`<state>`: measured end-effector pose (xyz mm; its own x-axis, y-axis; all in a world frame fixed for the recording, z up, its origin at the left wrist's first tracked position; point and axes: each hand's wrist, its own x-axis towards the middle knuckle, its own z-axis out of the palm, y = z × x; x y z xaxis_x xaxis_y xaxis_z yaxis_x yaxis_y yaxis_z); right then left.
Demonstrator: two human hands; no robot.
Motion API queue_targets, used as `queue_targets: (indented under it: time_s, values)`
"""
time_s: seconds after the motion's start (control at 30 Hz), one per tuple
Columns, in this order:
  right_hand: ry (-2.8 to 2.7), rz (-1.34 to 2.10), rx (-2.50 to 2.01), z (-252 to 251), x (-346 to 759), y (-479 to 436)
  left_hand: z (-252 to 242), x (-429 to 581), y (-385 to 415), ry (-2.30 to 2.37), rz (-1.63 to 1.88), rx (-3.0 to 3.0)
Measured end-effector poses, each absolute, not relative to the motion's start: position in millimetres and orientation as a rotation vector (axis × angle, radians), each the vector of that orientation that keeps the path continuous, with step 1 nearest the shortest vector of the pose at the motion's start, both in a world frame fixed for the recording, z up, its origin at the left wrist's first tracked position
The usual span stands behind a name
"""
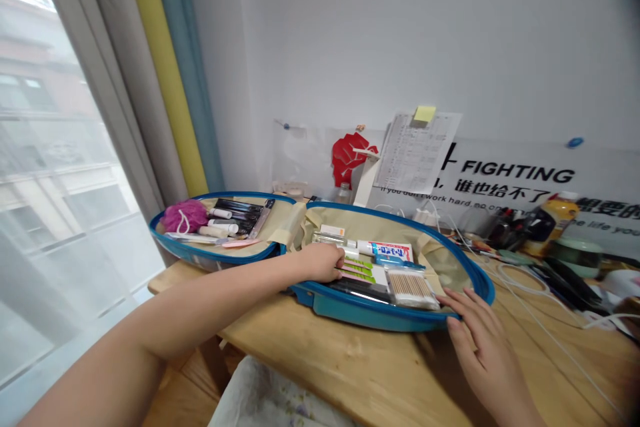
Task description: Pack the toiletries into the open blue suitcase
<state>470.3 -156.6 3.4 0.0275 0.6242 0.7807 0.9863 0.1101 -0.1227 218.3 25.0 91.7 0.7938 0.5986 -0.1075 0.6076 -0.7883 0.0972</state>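
A blue zip-round travel case (pixel 380 320) lies opened flat on the table. My left hand (pixel 320 261) reaches into its right half, fingers closed on the left end of slim green-and-pink packs (pixel 359 269). My right hand (pixel 477 330) rests with fingers stretched over the rim at the right front corner. Between the hands lie a bag of cotton swabs (pixel 413 289) and a dark flat pack (pixel 363 289). Behind them are a toothpaste tube (pixel 385 249) and a clear bottle (pixel 329 239). The left half holds a purple bath puff (pixel 185 217), white tubes (pixel 223 225) and dark pens in a sleeve (pixel 245 210).
The wooden table (pixel 345 350) carries cables (pixel 525 287), a yellow-labelled bottle (pixel 557 223) and a greenish container (pixel 575 255) at the right. Against the wall stand a white upright stand (pixel 367 180) and pinned paper sheets (pixel 417 153). Curtains (pixel 145 73) and a window are left.
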Motion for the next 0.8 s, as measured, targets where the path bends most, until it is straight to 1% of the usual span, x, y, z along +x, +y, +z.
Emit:
queue_targets:
  time_s: [0.17, 0.27, 0.33, 0.4, 0.57, 0.67, 0.8]
  values:
    - [-1.657, -0.627, -1.615, 2, 471, -156, 117, 195, 33, 0.992, 0.209, 2.833]
    - [-1.667, -0.657, -1.613, 1, 472, -156, 137, 159, 51, 1.134, 0.378, 2.737]
    - [-1.675, -0.677, -1.609, 1, 472, -155, 146, 127, 66, 1.274, 0.418, 2.649]
    - [-1.69, -0.696, -1.598, 1, 472, -155, 148, 94, 78, 1.361, 0.351, 2.552]
    - [-1.673, -0.686, -1.578, 1, 471, -154, 134, 34, 83, 1.38, -0.009, 2.486]
    - [-1.654, -0.648, -1.595, 1, 470, -154, 125, 22, 79, 1.385, -0.189, 2.52]
    - [-1.654, -0.652, -1.59, 1, 470, -155, 115, 23, 80, 1.42, -0.239, 2.537]
